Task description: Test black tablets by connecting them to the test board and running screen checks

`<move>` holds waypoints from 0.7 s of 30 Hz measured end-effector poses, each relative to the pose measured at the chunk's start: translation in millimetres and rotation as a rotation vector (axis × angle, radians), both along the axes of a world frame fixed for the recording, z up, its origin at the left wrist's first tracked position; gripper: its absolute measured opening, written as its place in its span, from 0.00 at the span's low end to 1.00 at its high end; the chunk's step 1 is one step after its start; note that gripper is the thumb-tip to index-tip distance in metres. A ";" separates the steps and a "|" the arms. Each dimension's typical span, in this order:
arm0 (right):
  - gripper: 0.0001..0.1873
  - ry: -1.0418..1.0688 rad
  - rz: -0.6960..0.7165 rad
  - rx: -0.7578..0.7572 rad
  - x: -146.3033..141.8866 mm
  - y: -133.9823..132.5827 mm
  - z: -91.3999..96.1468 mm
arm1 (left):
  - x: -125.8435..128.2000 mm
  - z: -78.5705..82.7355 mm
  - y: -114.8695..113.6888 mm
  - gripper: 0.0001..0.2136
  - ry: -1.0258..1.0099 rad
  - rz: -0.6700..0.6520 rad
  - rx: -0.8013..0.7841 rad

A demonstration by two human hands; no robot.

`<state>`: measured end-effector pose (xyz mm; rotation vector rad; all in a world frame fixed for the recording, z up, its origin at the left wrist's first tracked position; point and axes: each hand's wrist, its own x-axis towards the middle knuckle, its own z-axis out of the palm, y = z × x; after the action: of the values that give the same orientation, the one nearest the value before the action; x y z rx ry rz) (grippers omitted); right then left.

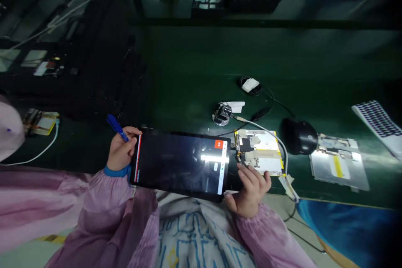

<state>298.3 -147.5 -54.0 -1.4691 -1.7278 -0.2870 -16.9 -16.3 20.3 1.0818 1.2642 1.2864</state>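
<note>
A black tablet (179,163) with its screen lit lies level across my lap side of the bench edge. Its display shows a red strip at the left and a white bar with a red block at the right. My left hand (124,148) grips the tablet's left end and also has a blue pen (116,127) between its fingers. At the right end, my right hand (251,188) holds the tablet's edge, thumb below and fingers above. Just beyond those fingertips lies an opened device board with battery (264,153), a cable beside it.
A round counter (222,115) and a coiled black cable (251,86) sit behind the board. To the right are a black mouse-like device (300,136), a metal panel (341,165) and a patterned cloth (381,121). Black trays (72,88) are stacked left. Another person's pink sleeve (34,201) shows there.
</note>
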 end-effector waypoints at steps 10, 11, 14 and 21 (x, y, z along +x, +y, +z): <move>0.22 -0.016 0.026 -0.024 -0.3 -0.9 0.9 | 2.4 -2.1 2.0 0.06 0.074 0.006 -0.132; 0.22 -0.012 0.025 -0.024 -0.3 -0.9 0.8 | 2.3 -2.2 1.9 0.06 0.079 0.001 -0.125; 0.23 -0.007 0.029 -0.035 -0.5 0.1 1.4 | 1.5 -1.9 1.9 0.07 0.098 -0.008 -0.111; 0.22 -0.041 0.043 -0.065 -0.7 4.0 6.1 | 1.0 -0.8 4.0 0.06 0.108 0.009 -0.094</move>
<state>297.6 -143.4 -47.9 -1.4798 -1.8144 -0.2424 -15.9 -12.3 19.5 1.0913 1.3975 1.1759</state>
